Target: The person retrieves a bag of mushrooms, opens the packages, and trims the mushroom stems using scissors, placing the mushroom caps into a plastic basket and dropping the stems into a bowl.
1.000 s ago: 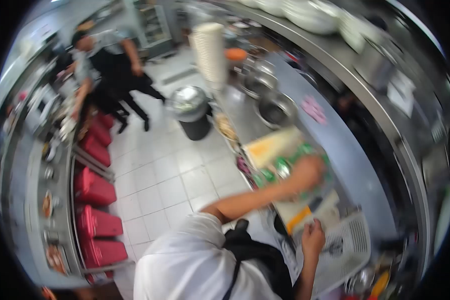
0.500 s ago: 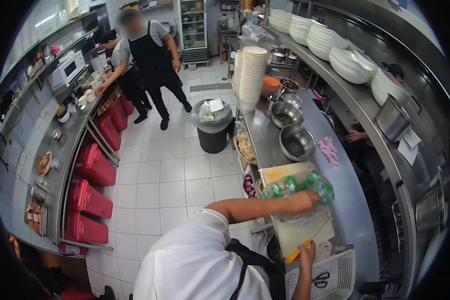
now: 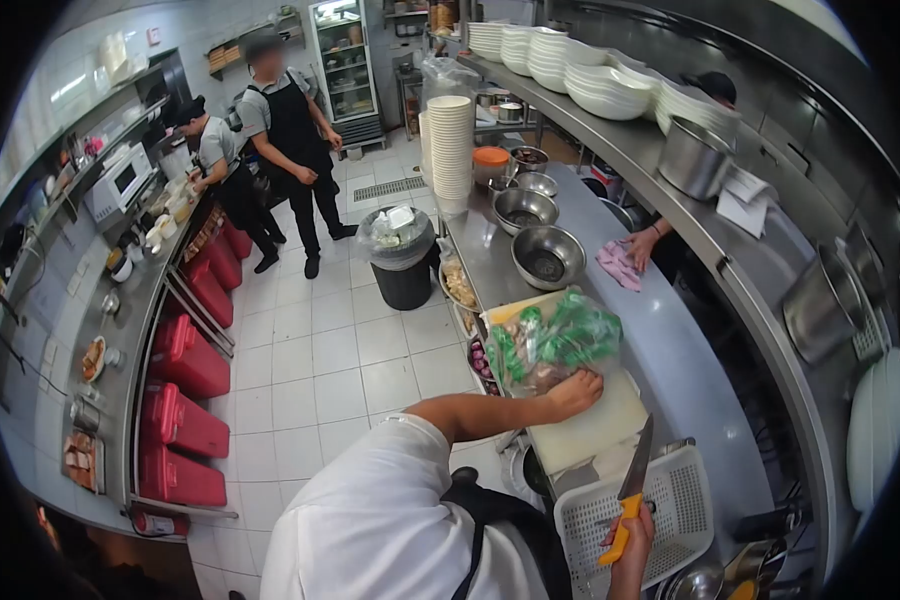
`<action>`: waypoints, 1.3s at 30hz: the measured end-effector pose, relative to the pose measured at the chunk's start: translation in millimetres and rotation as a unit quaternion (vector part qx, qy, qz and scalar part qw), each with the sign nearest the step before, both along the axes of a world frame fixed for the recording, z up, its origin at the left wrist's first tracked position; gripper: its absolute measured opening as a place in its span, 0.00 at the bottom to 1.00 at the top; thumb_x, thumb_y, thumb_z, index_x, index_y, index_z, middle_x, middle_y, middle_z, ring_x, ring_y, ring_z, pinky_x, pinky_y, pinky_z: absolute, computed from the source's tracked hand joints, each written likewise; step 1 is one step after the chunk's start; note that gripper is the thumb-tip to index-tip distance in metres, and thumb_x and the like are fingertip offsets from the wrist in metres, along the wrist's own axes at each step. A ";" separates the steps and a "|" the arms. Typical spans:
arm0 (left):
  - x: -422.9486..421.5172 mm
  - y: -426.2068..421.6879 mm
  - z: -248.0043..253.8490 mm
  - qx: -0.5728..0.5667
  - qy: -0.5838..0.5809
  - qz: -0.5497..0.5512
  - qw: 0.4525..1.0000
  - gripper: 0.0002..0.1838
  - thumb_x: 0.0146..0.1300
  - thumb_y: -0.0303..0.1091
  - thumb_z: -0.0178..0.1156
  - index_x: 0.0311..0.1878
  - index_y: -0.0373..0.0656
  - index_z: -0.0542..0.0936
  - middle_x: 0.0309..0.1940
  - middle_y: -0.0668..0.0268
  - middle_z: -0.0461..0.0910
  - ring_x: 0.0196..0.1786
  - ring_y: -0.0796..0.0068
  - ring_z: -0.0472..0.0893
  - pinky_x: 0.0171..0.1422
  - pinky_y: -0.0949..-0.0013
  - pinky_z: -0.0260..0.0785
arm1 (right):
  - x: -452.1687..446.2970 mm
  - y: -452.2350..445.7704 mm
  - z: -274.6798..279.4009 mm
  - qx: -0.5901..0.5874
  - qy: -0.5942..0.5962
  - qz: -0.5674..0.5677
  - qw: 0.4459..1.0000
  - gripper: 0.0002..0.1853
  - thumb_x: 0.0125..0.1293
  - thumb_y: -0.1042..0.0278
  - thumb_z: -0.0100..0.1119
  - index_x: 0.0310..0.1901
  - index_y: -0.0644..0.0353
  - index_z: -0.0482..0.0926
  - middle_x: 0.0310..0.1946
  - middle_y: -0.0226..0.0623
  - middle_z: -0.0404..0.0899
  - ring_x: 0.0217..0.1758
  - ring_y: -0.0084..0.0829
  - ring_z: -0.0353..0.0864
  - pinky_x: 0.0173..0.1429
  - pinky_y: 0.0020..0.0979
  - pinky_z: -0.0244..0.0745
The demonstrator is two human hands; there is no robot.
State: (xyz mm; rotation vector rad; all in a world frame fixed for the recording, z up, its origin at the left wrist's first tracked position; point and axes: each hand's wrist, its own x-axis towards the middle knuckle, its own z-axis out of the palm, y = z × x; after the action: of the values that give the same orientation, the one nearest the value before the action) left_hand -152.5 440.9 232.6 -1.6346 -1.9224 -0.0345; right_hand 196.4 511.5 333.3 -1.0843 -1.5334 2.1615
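Observation:
My left hand point(image 3: 576, 393) is closed at the near edge of a clear plastic bag point(image 3: 570, 335) with green printing. The bag lies on the far part of a white cutting board point(image 3: 602, 418), with pale pinkish contents showing through. In my right hand point(image 3: 638, 540) is a kitchen knife point(image 3: 634, 478), gripped by its yellow handle with the blade pointing up and away. The knife is above a white perforated plastic basket point(image 3: 688, 490) beside the board's near end. Dark scissors in that basket are mostly hidden behind my right hand.
Steel bowls point(image 3: 548, 257) and stacked white tubs point(image 3: 450, 150) stand beyond the board. A co-worker's hand point(image 3: 642, 247) touches a pink cloth point(image 3: 618, 264) across the counter. An overhead shelf point(image 3: 610, 130) holds white dishes. Two people stand left, near a bin point(image 3: 402, 270).
My left hand has shifted from over the bag to its near edge. The knife has swung up off the board. A co-worker's hand has reached the pink cloth. The camera view has shifted.

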 end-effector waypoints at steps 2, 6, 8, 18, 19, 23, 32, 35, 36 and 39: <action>1.6 7.4 -1.1 -0.039 -0.044 0.030 0.998 0.14 0.61 0.33 0.56 0.47 0.39 0.81 0.44 0.61 0.78 0.47 0.62 0.79 0.54 0.60 0.68 | 18.2 -11.4 -2.8 0.017 0.019 -0.022 0.999 0.25 0.59 0.70 0.50 0.60 0.64 0.73 0.24 0.34 0.73 0.17 0.26 0.71 0.20 0.28 0.73; -1.0 -5.7 4.4 -0.086 0.003 -0.004 0.996 0.11 0.58 0.35 0.59 0.41 0.42 0.83 0.39 0.63 0.78 0.46 0.64 0.77 0.52 0.61 0.66 | 43.8 -33.6 2.3 0.032 0.036 -0.040 0.998 0.28 0.60 0.72 0.52 0.65 0.64 0.71 0.25 0.33 0.73 0.19 0.24 0.71 0.22 0.26 0.72; 2.9 -4.9 -7.9 -0.108 0.052 0.002 0.993 0.10 0.58 0.35 0.60 0.37 0.43 0.85 0.40 0.64 0.78 0.48 0.64 0.76 0.52 0.61 0.65 | 53.6 -40.7 7.6 0.041 0.050 -0.028 0.998 0.30 0.60 0.72 0.52 0.67 0.64 0.69 0.26 0.33 0.73 0.20 0.24 0.71 0.23 0.25 0.72; 7.8 31.1 -23.7 -0.042 0.059 0.056 0.996 0.10 0.61 0.36 0.58 0.34 0.43 0.86 0.43 0.64 0.79 0.54 0.64 0.75 0.55 0.63 0.66 | 78.4 -47.1 8.9 0.056 0.089 -0.025 0.994 0.33 0.61 0.71 0.51 0.70 0.65 0.68 0.27 0.33 0.73 0.20 0.23 0.71 0.25 0.24 0.72; 6.6 29.2 -17.0 -0.032 0.045 0.072 0.996 0.09 0.62 0.35 0.58 0.35 0.42 0.85 0.44 0.63 0.79 0.53 0.64 0.75 0.54 0.64 0.67 | 80.5 -47.5 7.3 0.054 0.090 -0.036 0.994 0.32 0.60 0.71 0.51 0.69 0.65 0.68 0.27 0.33 0.73 0.20 0.24 0.71 0.25 0.24 0.71; 9.1 14.1 -4.5 0.008 0.010 0.111 0.994 0.09 0.63 0.33 0.57 0.43 0.42 0.81 0.43 0.60 0.79 0.49 0.64 0.79 0.49 0.64 0.71 | 90.9 -44.1 3.6 0.104 0.112 0.007 0.988 0.26 0.75 0.61 0.56 0.69 0.64 0.71 0.29 0.34 0.75 0.24 0.27 0.73 0.26 0.27 0.70; 6.7 45.1 -38.6 0.047 -0.257 0.144 0.955 0.17 0.58 0.30 0.61 0.50 0.38 0.77 0.30 0.55 0.83 0.37 0.54 0.86 0.37 0.53 0.78 | 52.4 -64.0 14.9 0.086 0.103 -0.079 0.988 0.27 0.65 0.67 0.54 0.66 0.65 0.72 0.26 0.32 0.73 0.21 0.23 0.70 0.24 0.24 0.68; -13.5 45.0 28.3 0.142 -0.411 0.121 0.892 0.18 0.53 0.30 0.64 0.49 0.39 0.79 0.28 0.49 0.83 0.37 0.48 0.86 0.40 0.49 0.78 | 40.2 -70.5 25.5 0.072 0.095 -0.113 0.986 0.28 0.60 0.68 0.52 0.63 0.67 0.72 0.26 0.34 0.73 0.19 0.24 0.70 0.24 0.24 0.70; -26.0 45.3 53.7 0.139 -0.416 0.099 0.893 0.18 0.52 0.31 0.66 0.48 0.40 0.81 0.30 0.50 0.84 0.38 0.48 0.86 0.42 0.49 0.78 | 36.5 -72.0 29.8 0.079 0.097 -0.116 0.985 0.27 0.60 0.68 0.52 0.62 0.67 0.72 0.26 0.34 0.73 0.19 0.24 0.70 0.24 0.24 0.70; -61.1 49.1 142.9 0.146 -0.384 0.032 0.911 0.15 0.51 0.37 0.71 0.42 0.44 0.86 0.33 0.53 0.87 0.39 0.50 0.86 0.48 0.51 0.78 | 25.0 -82.3 43.2 0.087 0.089 -0.144 0.982 0.27 0.60 0.68 0.51 0.62 0.68 0.73 0.25 0.34 0.73 0.19 0.24 0.70 0.24 0.24 0.69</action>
State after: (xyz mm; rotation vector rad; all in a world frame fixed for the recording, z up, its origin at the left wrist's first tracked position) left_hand -213.6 490.0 375.6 -1.4559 -2.3674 -1.0277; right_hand 221.4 429.2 376.4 -0.9611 -1.3619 1.8402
